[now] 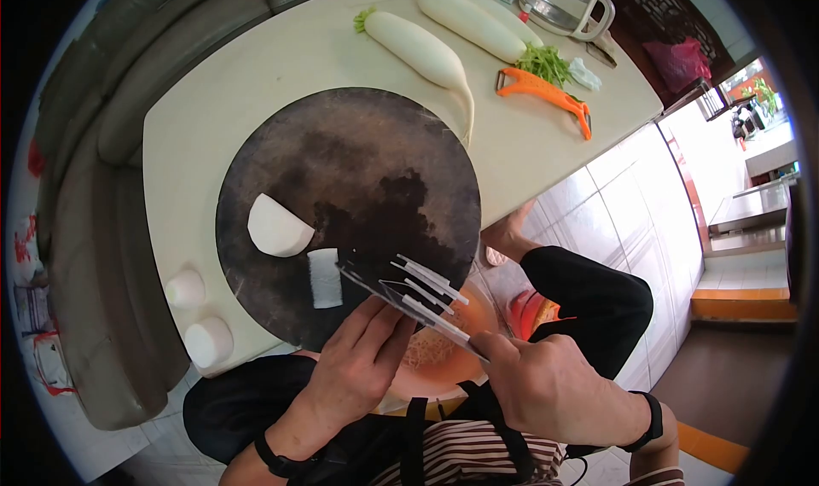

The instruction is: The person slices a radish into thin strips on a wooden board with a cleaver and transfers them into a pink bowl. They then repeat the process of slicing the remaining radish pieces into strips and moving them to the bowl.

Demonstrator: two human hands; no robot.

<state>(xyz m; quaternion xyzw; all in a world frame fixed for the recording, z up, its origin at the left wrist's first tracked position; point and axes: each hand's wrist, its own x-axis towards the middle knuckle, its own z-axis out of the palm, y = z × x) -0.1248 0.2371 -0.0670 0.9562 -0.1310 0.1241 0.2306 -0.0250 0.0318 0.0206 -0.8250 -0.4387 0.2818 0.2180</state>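
Note:
My right hand (pixel 550 379) is closed round the handle of a kitchen knife (pixel 375 286), its blade reaching left over the edge of a round dark cutting board (pixel 273 145). Against the near side of the blade, the bent fingers of my left hand (pixel 363 354) are pressed together; what they hold, if anything, is hidden. Beyond the blade lie several thin white radish strips (pixel 432 283). A flat radish slice (pixel 325 278) rests left of the knife tip, with a thick half-round radish chunk (pixel 279 226) farther left.
Whole white radishes (pixel 418 49) and an orange peeler (pixel 546 93) lie on the table (pixel 183 128). A glass pitcher (pixel 559 4) stands at the far right corner. Two radish ends (pixel 209 341) sit at the left edge. Below my hands is an orange basin (pixel 469 315) holding shreds.

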